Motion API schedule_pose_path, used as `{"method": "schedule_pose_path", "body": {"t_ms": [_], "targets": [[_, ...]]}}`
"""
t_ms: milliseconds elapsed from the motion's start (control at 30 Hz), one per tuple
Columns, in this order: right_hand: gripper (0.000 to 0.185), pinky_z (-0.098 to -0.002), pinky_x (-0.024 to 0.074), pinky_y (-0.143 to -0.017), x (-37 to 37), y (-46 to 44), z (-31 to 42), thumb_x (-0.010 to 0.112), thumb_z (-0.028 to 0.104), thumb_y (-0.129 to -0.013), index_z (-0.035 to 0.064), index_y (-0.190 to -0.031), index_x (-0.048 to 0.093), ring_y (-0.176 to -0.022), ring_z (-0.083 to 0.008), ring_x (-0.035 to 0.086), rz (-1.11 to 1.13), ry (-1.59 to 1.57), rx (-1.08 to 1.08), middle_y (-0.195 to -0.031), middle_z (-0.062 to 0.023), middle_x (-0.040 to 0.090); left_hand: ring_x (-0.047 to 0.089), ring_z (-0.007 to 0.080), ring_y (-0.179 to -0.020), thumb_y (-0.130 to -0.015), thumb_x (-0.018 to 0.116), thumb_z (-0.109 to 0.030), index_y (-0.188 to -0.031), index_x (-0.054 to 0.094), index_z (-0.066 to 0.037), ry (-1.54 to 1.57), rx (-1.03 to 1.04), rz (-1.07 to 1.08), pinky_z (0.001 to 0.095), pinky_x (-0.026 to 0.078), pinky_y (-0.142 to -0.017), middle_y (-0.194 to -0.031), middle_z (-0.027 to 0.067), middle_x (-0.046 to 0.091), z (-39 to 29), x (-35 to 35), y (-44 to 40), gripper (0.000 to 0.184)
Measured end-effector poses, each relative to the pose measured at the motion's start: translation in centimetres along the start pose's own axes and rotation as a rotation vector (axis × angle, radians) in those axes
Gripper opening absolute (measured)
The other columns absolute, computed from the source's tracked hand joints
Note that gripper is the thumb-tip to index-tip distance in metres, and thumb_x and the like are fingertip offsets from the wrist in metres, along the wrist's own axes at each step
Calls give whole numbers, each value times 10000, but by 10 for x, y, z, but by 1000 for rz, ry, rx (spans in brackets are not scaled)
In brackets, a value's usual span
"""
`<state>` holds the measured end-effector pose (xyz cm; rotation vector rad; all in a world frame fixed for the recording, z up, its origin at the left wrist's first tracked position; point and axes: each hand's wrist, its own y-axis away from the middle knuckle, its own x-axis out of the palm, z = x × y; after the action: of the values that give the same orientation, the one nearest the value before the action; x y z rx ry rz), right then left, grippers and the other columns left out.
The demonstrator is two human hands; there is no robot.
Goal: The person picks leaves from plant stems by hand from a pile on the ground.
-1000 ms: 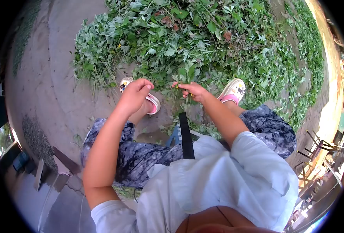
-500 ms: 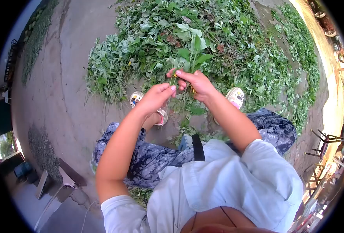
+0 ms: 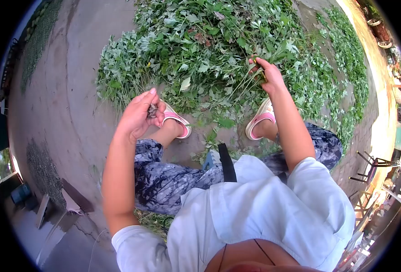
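Note:
My left hand (image 3: 140, 114) is over the left shoe, fingers curled round a small dark, shrivelled clump (image 3: 152, 110) that looks like withered leaf. To the right, my right hand (image 3: 271, 78) grips a few leafy green stems (image 3: 244, 82) at the near edge of the heap. Their thin pale ends hang down to the left, and the leaves merge with the pile behind. Something small and yellow (image 3: 254, 59) shows at the fingers of that hand. Before both hands lies a large heap of cut leafy greens (image 3: 209, 50).
Pink and white clogs (image 3: 260, 119) are on my feet, on concrete ground (image 3: 85, 81). A low blue stool (image 3: 212, 159) shows between my legs. More greens (image 3: 345, 59) are spread at the far right, near a dark metal stand (image 3: 373, 165). A dustpan (image 3: 72, 201) lies at the lower left.
My hands were together at the stems and have moved apart. The right one went right and forward with the stems, the left one went left with the dark clump.

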<state>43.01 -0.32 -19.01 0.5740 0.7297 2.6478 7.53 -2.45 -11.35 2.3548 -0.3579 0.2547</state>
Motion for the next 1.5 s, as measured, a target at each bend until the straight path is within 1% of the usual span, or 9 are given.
{"method": "schedule_pose_path", "body": {"t_ms": [300, 500, 633, 767, 833, 967, 1033, 1200, 1500], "targets": [[230, -263, 411, -525, 146, 26, -96, 502, 93, -780, 32, -1000, 476, -652, -117, 512, 314, 500, 43, -761, -56, 551, 225, 56, -408, -895, 414, -376, -583, 260, -144, 46, 416, -875, 205, 176, -366, -505, -31, 248, 31, -170, 181, 418], [552, -312, 436, -652, 285, -8, -90, 626, 420, -714, -3, -1060, 545, -812, -163, 560, 458, 625, 84, -949, -113, 569, 354, 81, -356, -874, 424, -381, -630, 403, -102, -457, -247, -1376, 225, 281, -326, -511, -11, 364, 280, -317, 329, 371], [249, -267, 443, -525, 214, -58, -123, 569, 283, -733, 87, -883, 606, -636, -110, 586, 758, 1114, 120, -773, -25, 623, 549, 262, -720, -842, 423, -363, -850, 554, -16, -861, -1108, -767, 357, 431, -605, -767, 148, 560, 397, -328, 396, 371], [198, -321, 488, -626, 95, -92, -198, 585, 246, -668, 102, -778, 665, -647, -193, 605, 674, 1848, -102, -689, -110, 626, 507, 350, -993, -815, 454, -350, -992, 573, -8, -1216, -847, -484, 404, 392, -834, -1014, 229, 560, 370, -344, 343, 403], [235, -347, 481, -664, 69, -87, -225, 592, 261, -677, 136, -860, 671, -735, -222, 607, 595, 1720, 1, -818, -125, 638, 502, 337, -1014, -812, 499, -266, -1075, 540, 20, -1072, -517, -951, 383, 366, -887, -1067, 217, 544, 292, -328, 281, 391], [414, -345, 468, -739, 44, -100, -291, 606, 292, -698, 145, -1085, 584, -789, -274, 588, 381, 1268, -340, -960, -118, 604, 510, 183, -1002, -882, 449, -249, -1083, 534, 5, -964, 167, -1028, 291, 371, -868, -1062, 129, 560, 95, -226, 158, 335], [334, -290, 472, -713, 55, -81, -263, 578, 228, -764, 103, -1074, 580, -756, -159, 578, 379, 804, 390, -910, -61, 610, 500, 167, -1017, -889, 438, -225, -1080, 536, 2, -760, 347, -913, 290, 361, -882, -1062, 108, 561, 30, -145, 113, 313], [193, -235, 468, -700, 59, -44, -192, 578, 122, -793, 44, -969, 593, -757, -94, 564, 400, 355, 359, -887, -35, 605, 447, 176, -1098, -881, 445, -167, -1168, 453, 9, -651, 233, -163, 290, 318, -943, -1155, 101, 498, 22, -42, 8, 336], [159, -251, 455, -733, 88, 12, -122, 598, 51, -776, 25, -930, 568, -778, -118, 564, 421, -9, 103, -873, -54, 604, 533, 108, -651, -893, 436, -251, -931, 501, -37, 40, -286, 65, 235, 427, -579, -722, 22, 508, 97, 39, -59, 227]]}}
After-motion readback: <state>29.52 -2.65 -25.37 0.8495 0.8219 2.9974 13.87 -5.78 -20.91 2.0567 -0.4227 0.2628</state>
